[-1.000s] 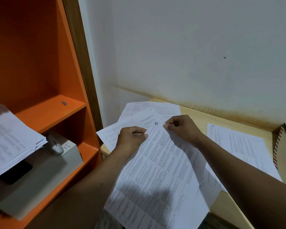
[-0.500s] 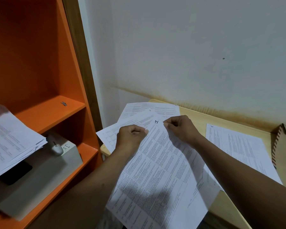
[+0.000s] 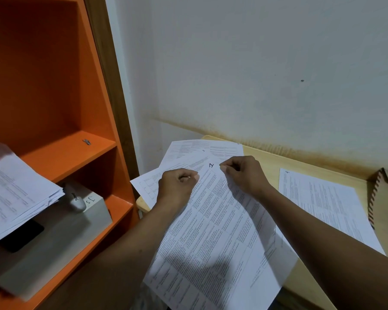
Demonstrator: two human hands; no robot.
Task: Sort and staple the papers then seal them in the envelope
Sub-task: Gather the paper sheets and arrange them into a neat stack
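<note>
Barely anything's moved this past second: my left hand (image 3: 177, 184) and right hand (image 3: 244, 175) stay pinched on the top edge of the numbered sheet (image 3: 215, 231). So I'm still sorting, stapling's not close.

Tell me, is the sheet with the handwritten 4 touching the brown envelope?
Cannot tell. In the head view the sheet marked 4 lies right beside the brown envelope, and neither contact nor gap shows plainly.

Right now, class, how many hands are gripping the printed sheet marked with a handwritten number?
2: the left hand pinches its top edge left of the number, the right hand right of it. Fingertips underneath are hidden.
</note>
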